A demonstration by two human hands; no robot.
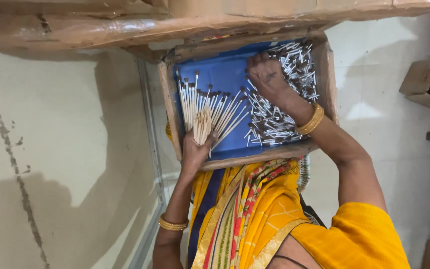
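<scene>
A person's left hand (195,149) closes its grip around a bundle of thin brushes (202,127) over a blue-lined cardboard box (172,114) on the lap. The right hand (267,77), fingers spread, presses into the loose brush pile (294,74) at the box's right side.

The right hand (267,74) covers part of the loose pile (279,119); its fingertips are buried. The box's (324,65) far edge hides under cardboard (125,25).

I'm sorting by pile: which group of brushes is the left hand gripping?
The upright bundle in the left hand, handle ends fanned upward; the others lie loose in the tray.
</scene>
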